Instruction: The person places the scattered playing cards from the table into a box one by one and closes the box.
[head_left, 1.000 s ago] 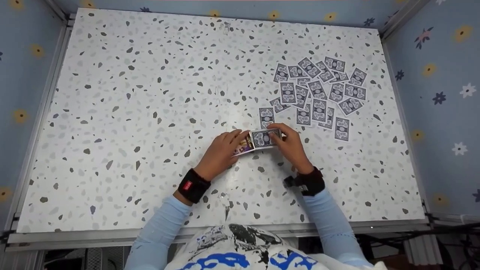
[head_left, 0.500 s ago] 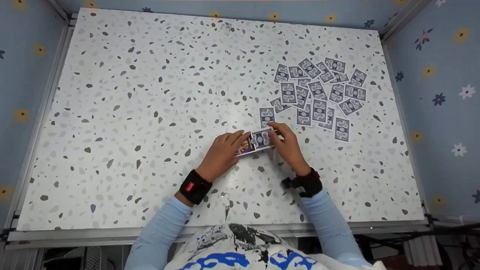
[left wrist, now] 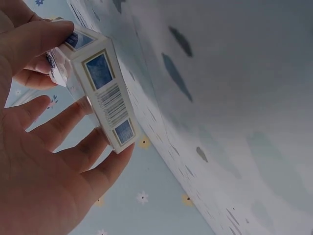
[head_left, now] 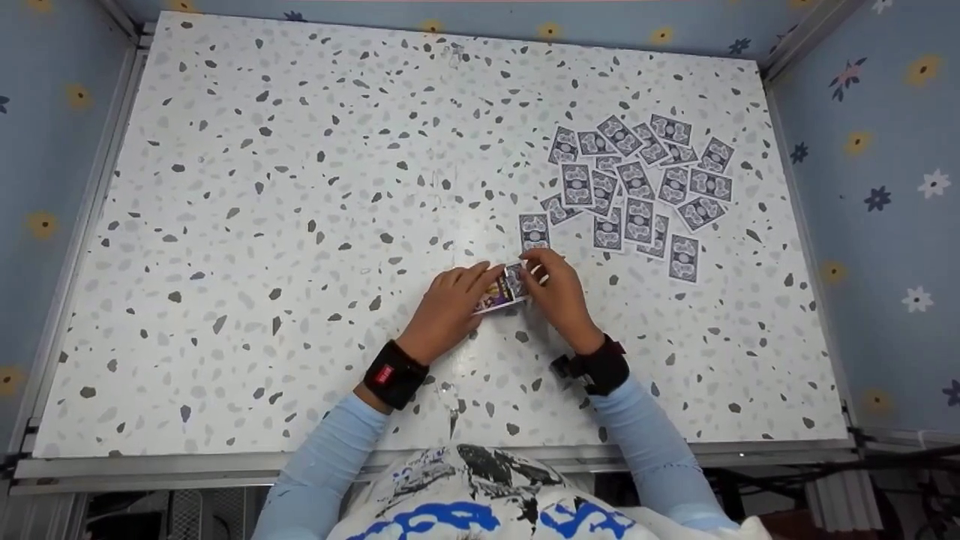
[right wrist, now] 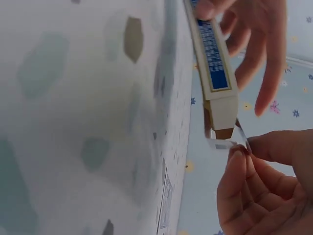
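Observation:
My left hand point(head_left: 444, 307) grips a small playing card box point(head_left: 491, 298) by its sides, close over the table. In the left wrist view the white box point(left wrist: 105, 93) shows a barcode and blue panels on its end, with the fingers curled along it. At the box's open right end, my right hand point(head_left: 559, 300) pinches a playing card point(head_left: 514, 280), its patterned back up. Most of that card is inside the box. The right wrist view shows the box's end flap point(right wrist: 225, 115) raised, close to the right thumb and fingertips.
Several face-down playing cards point(head_left: 637, 184) lie scattered and overlapping on the right side of the speckled table point(head_left: 300, 187). One single card point(head_left: 534, 231) lies just beyond the right hand's fingers. Flowered blue panels point(head_left: 862, 187) border the table.
My right hand has moved left, sliding the playing card into the box until only a short strip shows. The left hand and box stay almost in place.

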Motion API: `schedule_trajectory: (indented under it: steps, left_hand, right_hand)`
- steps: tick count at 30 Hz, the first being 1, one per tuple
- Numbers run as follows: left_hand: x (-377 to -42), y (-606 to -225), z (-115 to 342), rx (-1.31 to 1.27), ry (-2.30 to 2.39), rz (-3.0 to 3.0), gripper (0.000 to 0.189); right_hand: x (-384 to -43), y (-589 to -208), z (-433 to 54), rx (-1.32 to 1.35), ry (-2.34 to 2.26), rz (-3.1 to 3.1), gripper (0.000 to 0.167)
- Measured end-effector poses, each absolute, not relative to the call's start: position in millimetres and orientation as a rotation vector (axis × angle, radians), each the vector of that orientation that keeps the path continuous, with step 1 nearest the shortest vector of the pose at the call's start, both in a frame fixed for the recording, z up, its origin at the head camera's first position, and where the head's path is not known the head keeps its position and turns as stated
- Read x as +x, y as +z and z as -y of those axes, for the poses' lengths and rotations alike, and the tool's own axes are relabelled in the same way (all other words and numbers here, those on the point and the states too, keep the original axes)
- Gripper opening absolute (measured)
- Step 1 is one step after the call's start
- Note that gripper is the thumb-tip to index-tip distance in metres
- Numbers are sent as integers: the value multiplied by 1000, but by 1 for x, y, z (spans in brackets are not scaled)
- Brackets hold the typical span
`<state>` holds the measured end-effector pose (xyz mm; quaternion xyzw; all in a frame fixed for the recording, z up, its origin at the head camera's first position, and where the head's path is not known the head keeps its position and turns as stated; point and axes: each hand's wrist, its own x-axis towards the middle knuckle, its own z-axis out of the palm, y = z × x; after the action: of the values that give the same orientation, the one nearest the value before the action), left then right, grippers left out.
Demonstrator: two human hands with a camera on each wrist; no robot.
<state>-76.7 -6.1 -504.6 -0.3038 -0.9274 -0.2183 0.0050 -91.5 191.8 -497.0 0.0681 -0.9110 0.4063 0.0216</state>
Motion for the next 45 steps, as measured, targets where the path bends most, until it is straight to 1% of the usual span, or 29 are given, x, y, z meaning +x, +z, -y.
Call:
schedule_trajectory:
  steps: [4, 9, 13, 17, 20, 23, 29, 33, 40, 45]
  left_hand:
    - [-76, -506, 7, -944, -668, 2905, 74]
    - [-76, -508, 8, -934, -675, 2913, 75]
    - [-77, -509, 10, -925, -672, 2932, 76]
    - [-78, -509, 11, -904, -719, 2931, 77]
    - [-78, -509, 12, -892, -743, 2918, 77]
    - [-76, -510, 13, -892, -748, 2932, 77]
    - [-72, -511, 16, -899, -774, 2959, 77]
    - [-71, -512, 16, -895, -770, 2958, 76]
    - [-71, -511, 18, -896, -795, 2961, 75]
    - [-70, -511, 18, -899, -797, 2956, 73]
  right_hand:
    - [-90, -497, -186, 261, 1110, 2867, 20]
    - [-88, -497, -182, 350, 1055, 2870, 24]
    - [-87, -497, -184, 512, 981, 2872, 29]
    - [-90, -494, -190, 678, 984, 2899, 39]
    - [-99, -490, -198, 671, 1026, 2941, 41]
    - [-115, -486, -210, 613, 979, 2993, 38]
    - [-148, -487, -228, 584, 770, 3083, 38]
    - [-164, -489, -231, 621, 618, 3121, 39]
    - [-176, -493, -229, 680, 518, 3250, 57]
    - [-180, -495, -228, 687, 532, 3273, 61]
